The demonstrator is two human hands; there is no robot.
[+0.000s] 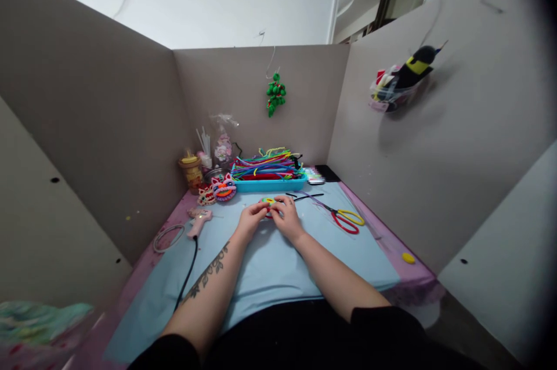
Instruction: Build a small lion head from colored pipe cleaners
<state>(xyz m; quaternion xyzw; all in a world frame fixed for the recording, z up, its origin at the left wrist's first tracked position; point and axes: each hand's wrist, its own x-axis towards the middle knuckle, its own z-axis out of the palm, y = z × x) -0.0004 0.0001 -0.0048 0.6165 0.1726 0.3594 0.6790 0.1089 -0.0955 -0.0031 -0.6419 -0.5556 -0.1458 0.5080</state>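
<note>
Over the middle of the blue cloth, my left hand [251, 221] and my right hand [288, 219] pinch a small colourful craft piece [270, 201] between them. Yellow, green and pinkish-red parts of it show; my fingers cover the rest. Just beyond my right hand lie a few black pipe cleaners [311, 196]. Farther right, scissors with one red and one yellow handle [346, 220] rest on the cloth. Two fuzzy animal-head figures, one of them purple and orange [224, 188], sit beyond my left hand.
A blue tray [270, 185] of many-coloured pipe cleaners stands at the back. On the left lies a pink glue gun [199, 221] with a black cord. A brown pot [191, 173] stands behind it. Grey panels enclose the table; a yellow disc [408, 258] lies at the right edge.
</note>
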